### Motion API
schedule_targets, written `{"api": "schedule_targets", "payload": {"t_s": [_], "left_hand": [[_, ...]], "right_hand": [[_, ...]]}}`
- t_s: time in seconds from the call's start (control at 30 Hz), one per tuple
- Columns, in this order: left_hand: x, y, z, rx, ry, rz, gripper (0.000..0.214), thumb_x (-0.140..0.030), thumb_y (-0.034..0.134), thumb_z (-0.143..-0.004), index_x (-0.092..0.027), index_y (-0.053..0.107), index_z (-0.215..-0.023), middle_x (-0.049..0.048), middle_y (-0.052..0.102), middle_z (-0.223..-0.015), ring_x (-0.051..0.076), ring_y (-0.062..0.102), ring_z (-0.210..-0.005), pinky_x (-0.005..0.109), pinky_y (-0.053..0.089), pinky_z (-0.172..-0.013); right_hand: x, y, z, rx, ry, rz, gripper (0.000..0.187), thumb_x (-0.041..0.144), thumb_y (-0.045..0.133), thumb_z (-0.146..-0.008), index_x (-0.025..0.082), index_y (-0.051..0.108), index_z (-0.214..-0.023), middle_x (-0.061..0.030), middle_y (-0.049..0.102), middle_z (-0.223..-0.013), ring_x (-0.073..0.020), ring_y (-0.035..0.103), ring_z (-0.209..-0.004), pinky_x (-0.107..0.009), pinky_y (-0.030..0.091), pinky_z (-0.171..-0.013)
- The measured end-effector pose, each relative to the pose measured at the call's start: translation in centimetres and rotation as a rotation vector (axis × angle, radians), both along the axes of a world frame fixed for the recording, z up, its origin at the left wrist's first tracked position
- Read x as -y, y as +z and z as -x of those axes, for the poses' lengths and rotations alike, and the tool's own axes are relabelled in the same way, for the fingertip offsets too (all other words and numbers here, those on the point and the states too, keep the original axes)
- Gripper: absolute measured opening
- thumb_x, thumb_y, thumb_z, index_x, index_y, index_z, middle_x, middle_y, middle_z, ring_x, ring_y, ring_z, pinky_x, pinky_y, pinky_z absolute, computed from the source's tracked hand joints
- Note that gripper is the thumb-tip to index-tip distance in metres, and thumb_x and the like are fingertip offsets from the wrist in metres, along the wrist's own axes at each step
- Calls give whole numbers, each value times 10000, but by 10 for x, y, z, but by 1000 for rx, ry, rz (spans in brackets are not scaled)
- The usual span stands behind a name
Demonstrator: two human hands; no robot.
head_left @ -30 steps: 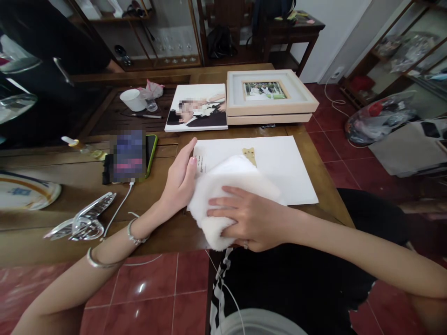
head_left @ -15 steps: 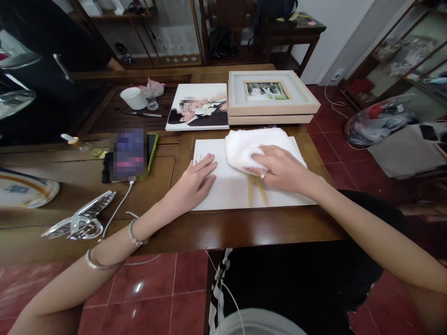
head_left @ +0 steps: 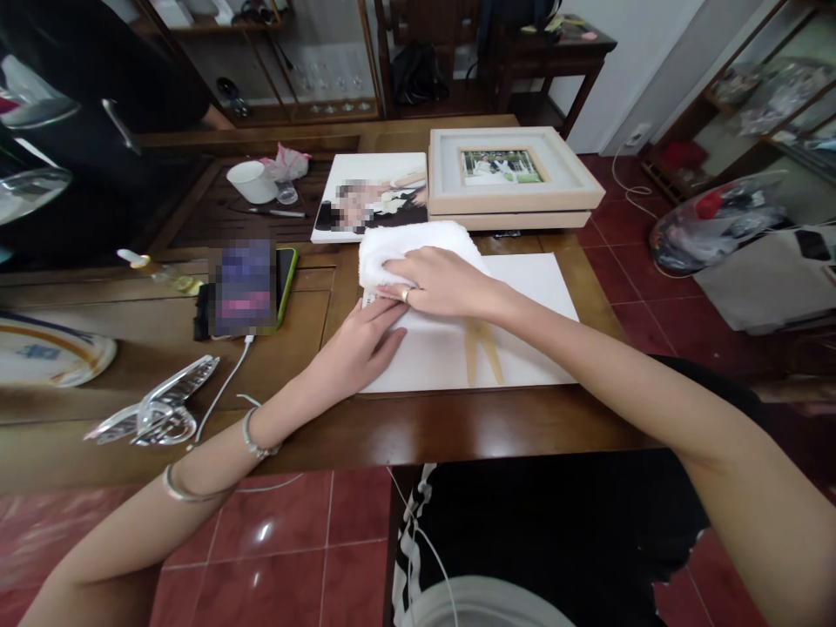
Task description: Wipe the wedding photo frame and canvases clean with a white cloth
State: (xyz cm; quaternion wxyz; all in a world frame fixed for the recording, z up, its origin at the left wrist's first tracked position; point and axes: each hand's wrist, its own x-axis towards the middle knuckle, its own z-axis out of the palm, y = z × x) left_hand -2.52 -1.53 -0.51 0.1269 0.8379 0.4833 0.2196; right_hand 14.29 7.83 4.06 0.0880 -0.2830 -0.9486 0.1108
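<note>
A white board (head_left: 529, 322) lies flat near the table's front edge, with tan strips (head_left: 482, 353) forming a narrow V on it. My left hand (head_left: 362, 348) rests on the board's left side, fingers stretched out. My right hand (head_left: 434, 283) presses a fluffy white cloth (head_left: 424, 239) onto the board's upper left part. The right fingers sink into the cloth and touch or overlap the left fingertips. Behind the cloth is a photo panel (head_left: 392, 165), and to its right a pale wooden picture frame (head_left: 515, 206) with a small photo sits on another frame.
On the wooden table (head_left: 457, 422) to the left are a phone (head_left: 286, 274) with a cable, a dropper bottle (head_left: 176, 277), a clear hair claw (head_left: 157, 409) and a white cup (head_left: 252, 181). A person in dark clothing (head_left: 131, 70) stands across the table.
My right hand has slid the cloth left across the board, up to my left fingers, baring the board's right part. My left hand has stayed in place.
</note>
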Motion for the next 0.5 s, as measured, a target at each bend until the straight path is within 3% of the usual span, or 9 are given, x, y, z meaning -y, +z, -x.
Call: {"api": "schedule_targets", "payload": {"t_s": [0.2, 0.5], "left_hand": [[1, -5, 3, -33, 37, 16, 400, -270, 427, -976, -122, 571, -1318, 182, 490, -1472, 317, 418, -1402, 570, 344, -1144], [1, -6, 2, -51, 33, 4, 395, -262, 415, -982, -103, 576, -1306, 185, 496, -1468, 299, 415, -1407, 532, 358, -1149]], "right_hand": [[-13, 1, -53, 14, -146, 6, 341, 416, 381, -991, 184, 593, -856, -68, 628, -791, -220, 548, -729, -308, 299, -643], [-17, -10, -161, -123, -393, 59, 429, 487, 469, -928, 241, 311, -615, 22, 393, -573, -171, 419, -581, -312, 287, -608]]}}
